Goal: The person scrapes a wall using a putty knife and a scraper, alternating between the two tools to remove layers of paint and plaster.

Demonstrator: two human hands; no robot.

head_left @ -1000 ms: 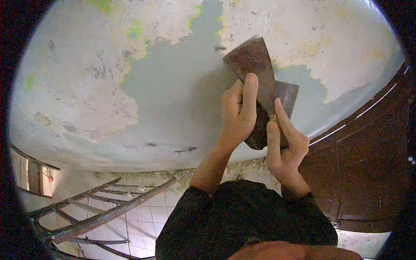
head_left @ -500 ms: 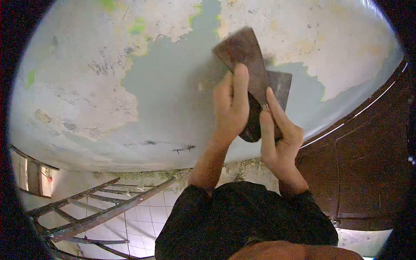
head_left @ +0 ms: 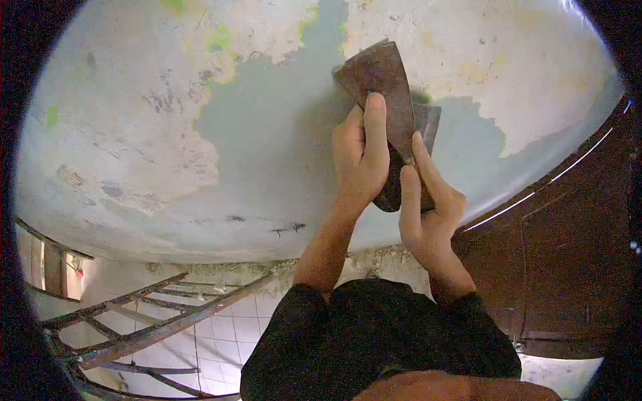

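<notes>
Two dark, flat-bladed scrapers are held crossed in front of the wall. My left hand (head_left: 363, 147) is closed on the front scraper (head_left: 382, 77), its thumb pressed flat on the broad blade, which points up and slightly left. My right hand (head_left: 433, 200) grips the rear scraper (head_left: 426, 123), whose blade shows behind and to the right of the front one; its thumb and forefinger meet the lower part of the front scraper. A dark handle end hangs between my hands. How far the two blades touch is hidden.
Behind the scrapers is a wall (head_left: 261, 120) with peeling whitish paint and grey-green bare patches. A ladder (head_left: 154, 327) slants at the lower left, near a small window opening (head_left: 72, 275). Dark brown panels (head_left: 562, 267) stand at the right.
The front scraper has shifted slightly right and turned more upright. Less of the rear blade shows at the right, and my left thumb lies a little higher on the front blade.
</notes>
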